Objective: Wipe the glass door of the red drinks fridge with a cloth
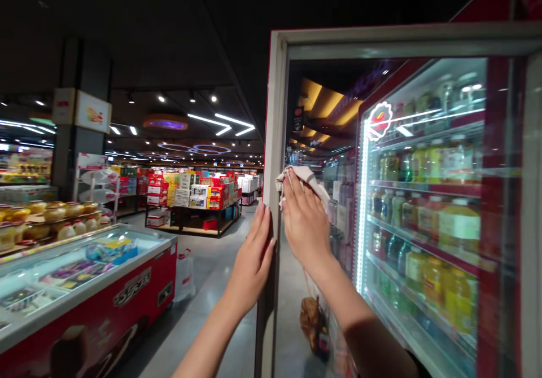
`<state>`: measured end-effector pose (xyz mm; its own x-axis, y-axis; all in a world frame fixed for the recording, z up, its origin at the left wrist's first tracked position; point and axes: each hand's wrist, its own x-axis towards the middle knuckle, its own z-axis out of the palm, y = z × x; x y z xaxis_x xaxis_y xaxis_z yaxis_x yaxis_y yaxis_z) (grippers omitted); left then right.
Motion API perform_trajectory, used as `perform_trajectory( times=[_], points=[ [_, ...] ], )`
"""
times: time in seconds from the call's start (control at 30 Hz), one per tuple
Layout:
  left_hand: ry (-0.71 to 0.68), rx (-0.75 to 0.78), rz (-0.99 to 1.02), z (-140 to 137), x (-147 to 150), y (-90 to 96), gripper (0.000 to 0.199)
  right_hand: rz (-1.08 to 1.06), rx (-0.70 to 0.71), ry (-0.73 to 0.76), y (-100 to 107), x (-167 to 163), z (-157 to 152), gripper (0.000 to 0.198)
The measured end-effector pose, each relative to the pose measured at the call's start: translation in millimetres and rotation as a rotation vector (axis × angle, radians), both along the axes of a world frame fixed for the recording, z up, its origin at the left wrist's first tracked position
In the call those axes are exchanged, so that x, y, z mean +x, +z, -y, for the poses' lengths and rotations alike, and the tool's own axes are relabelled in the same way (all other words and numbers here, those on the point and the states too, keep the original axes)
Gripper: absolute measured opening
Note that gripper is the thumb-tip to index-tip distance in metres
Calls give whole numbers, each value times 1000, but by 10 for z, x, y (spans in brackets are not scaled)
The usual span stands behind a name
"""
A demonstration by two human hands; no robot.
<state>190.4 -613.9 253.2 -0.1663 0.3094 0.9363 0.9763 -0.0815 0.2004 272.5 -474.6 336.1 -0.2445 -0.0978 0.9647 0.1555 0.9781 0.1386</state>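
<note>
A glass cooler door [274, 113] with a pale frame stands in front of me. My left hand [250, 259] rests against the left edge of its frame, fingers stretched upward and the thumb lower down on the right. Just to the right, my right hand [305, 217] presses a crumpled whitish cloth [302, 174] to the glass near that frame. The cloth shows above and to the right of the fingers; the palm covers the rest.
Shelves of drink bottles [459, 225] show in the glass at right. A red chest freezer [144, 282] holding packaged goods stands at lower left. Beyond it is a plastic bag [184, 276] on the grey floor [212, 254]. Stacked boxes [197, 192] fill a display stand farther back.
</note>
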Motion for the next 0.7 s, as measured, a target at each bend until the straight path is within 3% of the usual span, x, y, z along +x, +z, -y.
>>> perform_trajectory(
  times=[0.2,0.37,0.57,0.7],
  points=[
    [-69,1,-50,13,-31,786,74,34,-78,-1,785,-12,58,69],
    [-134,-2,-28,-15,-95,1244,73,66,-135,-58,1486,-40,114,69],
    [-221,35,1,-167,-89,1507,80,33,-174,-50,2296,-71,144,69],
    [-247,59,-8,-213,-61,1582,82,35,-188,-64,2576,-62,127,69]
  ],
)
